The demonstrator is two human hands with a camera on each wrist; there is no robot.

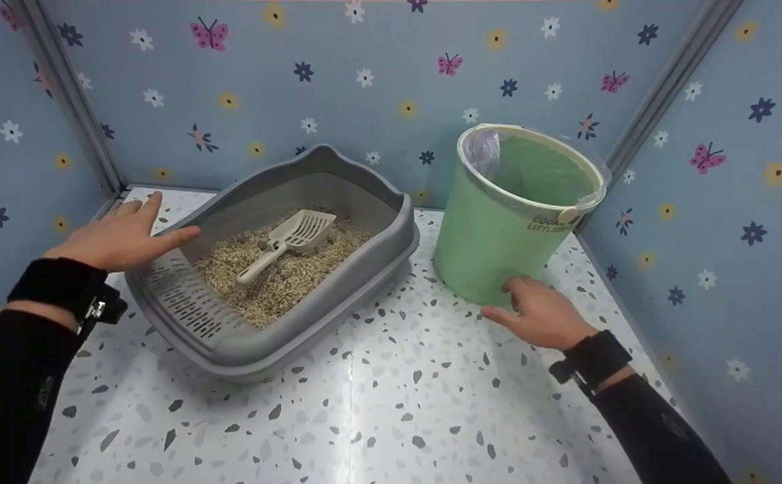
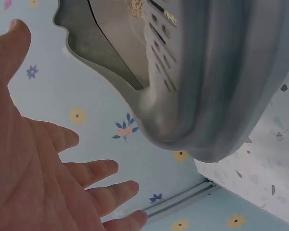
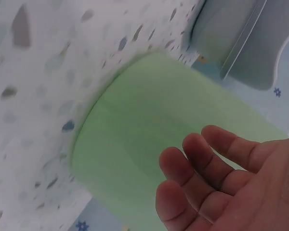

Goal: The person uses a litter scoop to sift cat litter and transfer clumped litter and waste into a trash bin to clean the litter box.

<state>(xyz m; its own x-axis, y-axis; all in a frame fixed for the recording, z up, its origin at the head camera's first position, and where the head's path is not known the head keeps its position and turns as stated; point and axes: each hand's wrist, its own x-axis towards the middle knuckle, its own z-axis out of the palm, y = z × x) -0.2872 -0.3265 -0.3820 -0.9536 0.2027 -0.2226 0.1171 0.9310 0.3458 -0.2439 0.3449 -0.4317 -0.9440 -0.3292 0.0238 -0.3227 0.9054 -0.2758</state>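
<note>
A grey litter box [image 1: 357, 296] stands on the speckled surface, with tan pellet litter [image 1: 230, 269] inside. On the litter lies a pale slotted litter scoop [image 1: 290, 242], its handle toward the near left. My left hand [image 1: 119, 235] is spread beside the box's left end, holding nothing; the left wrist view shows its fingers apart from the grey rim. To the right stands a green trash bin [image 1: 498, 235] with a clear liner over its rim. My right hand [image 1: 542, 312] is in front of the bin's lower side, fingers loosely bent and empty; whether it touches the bin I cannot tell.
Blue panels [image 1: 364, 87] with flowers and butterflies enclose the back and both sides. Grey strips [image 1: 666, 81] run along their corners. The white speckled surface [image 1: 337, 423] extends in front of the box and bin.
</note>
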